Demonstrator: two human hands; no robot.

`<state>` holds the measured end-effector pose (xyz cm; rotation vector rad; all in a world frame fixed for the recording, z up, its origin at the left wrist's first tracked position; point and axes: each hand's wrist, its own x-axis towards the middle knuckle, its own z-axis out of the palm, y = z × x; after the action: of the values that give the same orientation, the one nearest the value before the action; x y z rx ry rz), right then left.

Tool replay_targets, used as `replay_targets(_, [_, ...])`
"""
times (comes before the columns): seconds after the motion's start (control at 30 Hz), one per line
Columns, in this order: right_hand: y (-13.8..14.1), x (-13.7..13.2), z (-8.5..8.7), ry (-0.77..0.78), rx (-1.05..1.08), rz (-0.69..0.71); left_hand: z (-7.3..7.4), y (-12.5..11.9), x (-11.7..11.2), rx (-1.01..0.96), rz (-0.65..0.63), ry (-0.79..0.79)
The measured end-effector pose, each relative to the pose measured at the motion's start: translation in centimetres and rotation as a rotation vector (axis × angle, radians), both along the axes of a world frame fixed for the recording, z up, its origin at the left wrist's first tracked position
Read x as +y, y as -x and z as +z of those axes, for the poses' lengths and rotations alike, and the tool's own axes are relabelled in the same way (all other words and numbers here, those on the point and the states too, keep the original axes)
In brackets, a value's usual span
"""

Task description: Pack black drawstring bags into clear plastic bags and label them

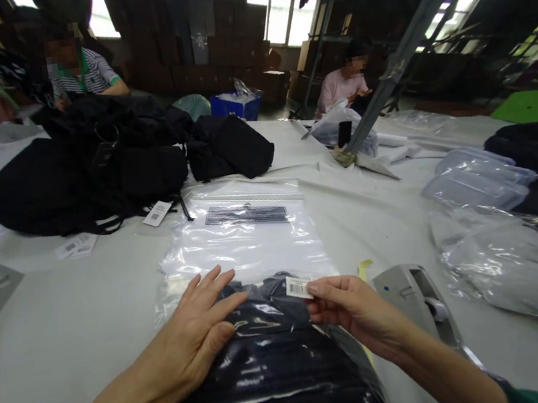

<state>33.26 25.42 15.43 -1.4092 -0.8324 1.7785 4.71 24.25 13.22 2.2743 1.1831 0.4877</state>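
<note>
A folded dark garment in a clear plastic bag (284, 367) lies on the table right in front of me. My left hand (194, 330) rests flat on the upper left of this bag, fingers spread. Between the thumb and fingers of my right hand (353, 307) is a small white barcode label (298, 287), held at the bag's upper right. Beyond the bag lies a stack of clear zip bags (250, 245) with a printed dark-lined box. To the right of my right hand stands a grey tape dispenser (416, 304), partly hidden by my forearm.
Black garments with tags (94, 180) are heaped at the back left. Plastic-wrapped packs (516, 265) lie at the right. A slanted metal post (407, 46) rises from the table's far side. Two people (91, 73) sit beyond, near a blue bin (235, 107).
</note>
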Motion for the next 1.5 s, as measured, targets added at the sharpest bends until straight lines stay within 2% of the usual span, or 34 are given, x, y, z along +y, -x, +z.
replay_targets(0.1, [1.2,1.3,-0.2,0.052,0.007,0.014,1.2,0.2,1.2,0.036,-0.188,0.083])
replay_targets(0.2, [2.3,2.2,-1.0,0.122,-0.015,0.076,0.8,0.3,1.6,0.114,-0.308,0.247])
replay_targets(0.33, [3.5,3.2,-1.9,0.210,-0.127,0.156,0.1,0.4,1.5,0.173,-0.327,0.342])
replay_targets(0.6, [4.6,4.9,-2.3,0.353,-0.344,0.260,1.7,-0.5,2.7,0.224,-0.352,0.481])
replay_targets(0.73, [4.9,5.2,-2.2,0.386,-0.443,0.303,1.1,-0.3,3.3,0.177,-0.386,0.435])
replay_targets(0.87, [5.3,5.2,-2.2,0.381,-0.550,0.375,0.2,-0.2,3.9,0.106,-0.472,0.390])
replay_targets(0.97, [5.3,5.2,-2.6,0.239,-0.711,0.510,0.0,-0.3,4.2,0.108,-0.497,0.392])
replay_targets(1.13, [4.0,5.3,-3.0,-0.372,-1.057,0.765,0.1,-0.2,3.8,0.116,-0.482,0.366])
replay_targets(1.2, [3.0,5.2,-2.6,-0.538,-1.141,0.852,0.2,-0.1,3.6,0.111,-0.467,0.350])
replay_targets(1.27, [2.0,4.9,-2.1,-0.672,-1.128,0.871,0.2,0.1,3.4,0.125,-0.454,0.335])
replay_targets(1.33, [1.1,4.4,-1.7,-0.789,-1.020,0.831,-0.1,0.2,3.3,0.143,-0.451,0.318])
replay_targets(1.5, [0.3,2.7,-1.6,-0.933,-0.795,0.760,-2.4,0.1,2.5,0.136,-0.475,0.246])
